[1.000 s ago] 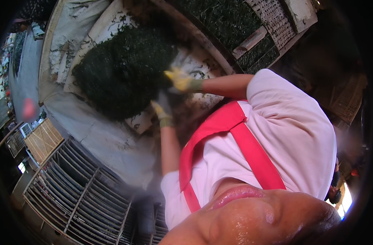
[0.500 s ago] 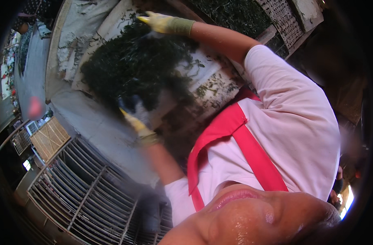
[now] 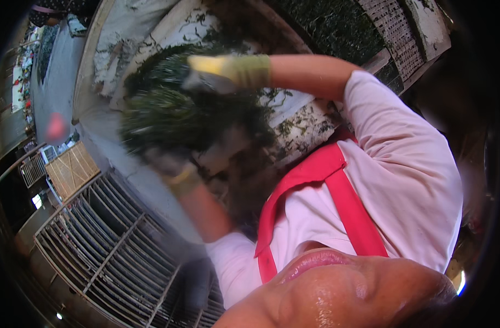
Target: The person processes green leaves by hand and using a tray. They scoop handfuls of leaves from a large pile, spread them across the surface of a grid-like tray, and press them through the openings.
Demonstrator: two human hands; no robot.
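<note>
Between my hands, a heap of dark green narrow leaves [image 3: 168,117] lies on a pale sheet or board strewn with loose leaf bits, its surface smeared by motion. My right hand [image 3: 211,74], in a yellow and whitish glove with a green cuff, is on the upper right of the heap, its fingers curled into the leaves. At the near left edge, my left hand [image 3: 176,167] in a matching glove touches the heap. Motion blur and leaves hide the left fingers.
A slatted metal rack [image 3: 113,246] stands at lower left, with a pale smooth surface [image 3: 121,156] above it. More green leaves [image 3: 332,27] lie at the top right beside a woven panel [image 3: 395,35]. Someone in dark dotted clothing [image 3: 56,13] is at the top left.
My right hand has come down and nearer from the far edge onto the leaves. My left hand has shifted slightly. The heap is bunched closer together.
</note>
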